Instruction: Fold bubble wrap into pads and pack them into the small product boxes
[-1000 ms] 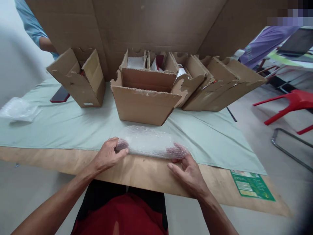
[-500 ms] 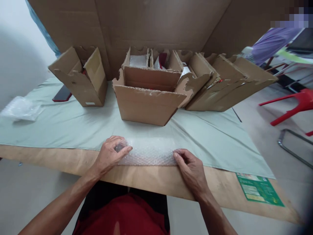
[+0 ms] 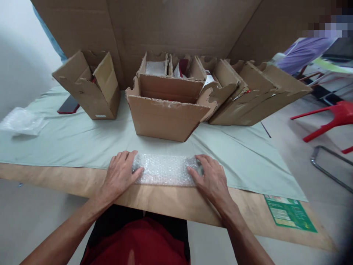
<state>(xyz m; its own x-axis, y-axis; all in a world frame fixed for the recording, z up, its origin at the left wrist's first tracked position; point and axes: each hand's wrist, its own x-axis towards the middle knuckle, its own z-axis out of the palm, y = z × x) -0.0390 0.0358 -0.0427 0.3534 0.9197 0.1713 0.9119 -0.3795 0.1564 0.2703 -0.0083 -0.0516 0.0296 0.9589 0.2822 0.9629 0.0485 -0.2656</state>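
Observation:
A flat, folded strip of bubble wrap (image 3: 165, 170) lies along the front of the table, on the edge of the green cloth. My left hand (image 3: 119, 172) grips its left end, with the thumb on top and the fingers at the far side. At the right end, my right hand (image 3: 211, 176) holds the strip in the same way, thumb inward over the wrap. Whether anything is wrapped inside cannot be made out.
An open cardboard box (image 3: 168, 116) stands just beyond the wrap, and more cardboard bins (image 3: 242, 99) stand behind. Another box (image 3: 96, 90), a dark flat object (image 3: 68, 105) and loose bubble wrap (image 3: 22, 121) are left. A green printed sheet (image 3: 291, 213) lies front right.
My right hand has gone from pinching the strip's near right corner to spreading over its right end. My left hand has turned slightly. The wrap now looks flatter and more evenly folded.

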